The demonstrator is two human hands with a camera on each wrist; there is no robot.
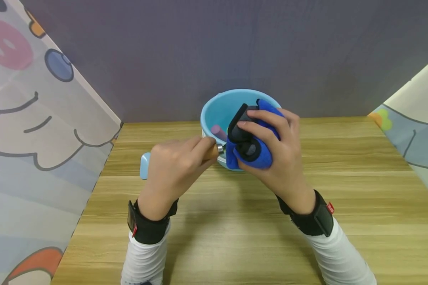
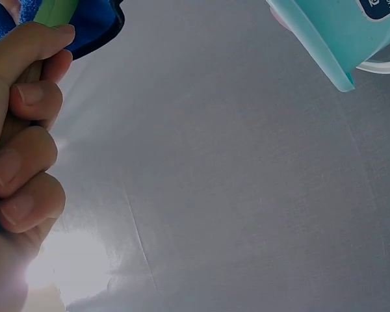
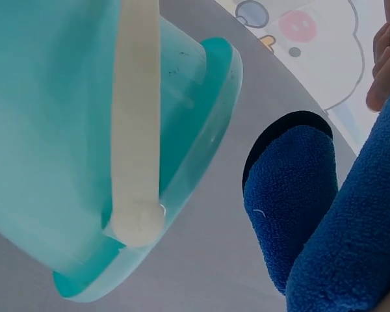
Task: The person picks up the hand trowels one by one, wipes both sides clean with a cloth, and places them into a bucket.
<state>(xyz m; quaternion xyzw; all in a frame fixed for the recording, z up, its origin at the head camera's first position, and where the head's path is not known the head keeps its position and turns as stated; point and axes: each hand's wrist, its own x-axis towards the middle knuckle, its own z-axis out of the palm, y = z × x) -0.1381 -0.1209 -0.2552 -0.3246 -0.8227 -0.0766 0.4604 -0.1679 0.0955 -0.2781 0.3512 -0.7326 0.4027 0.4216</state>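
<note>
My left hand (image 1: 178, 164) grips the wooden handle (image 1: 211, 153) of a tool with a metal collar. In the left wrist view a green part (image 2: 57, 12) of the tool shows above the thumb, and its far end is hidden. My right hand (image 1: 279, 136) holds a blue terry cloth (image 1: 262, 156) with black edging and a dark grey patch, bunched at the tool's collar end. Both hands are over the near rim of a light blue bucket (image 1: 214, 111). Inside the bucket, a pink rod-like thing (image 1: 218, 131) leans near the rim.
A white carrying handle (image 3: 136, 117) hangs on the bucket's side. Partly behind my left hand, a small light blue object (image 1: 144, 166) lies on the wooden table (image 1: 214, 221). Behind the table rises a grey wall (image 1: 164, 59), with cartoon-printed panels (image 1: 18, 130) at both sides.
</note>
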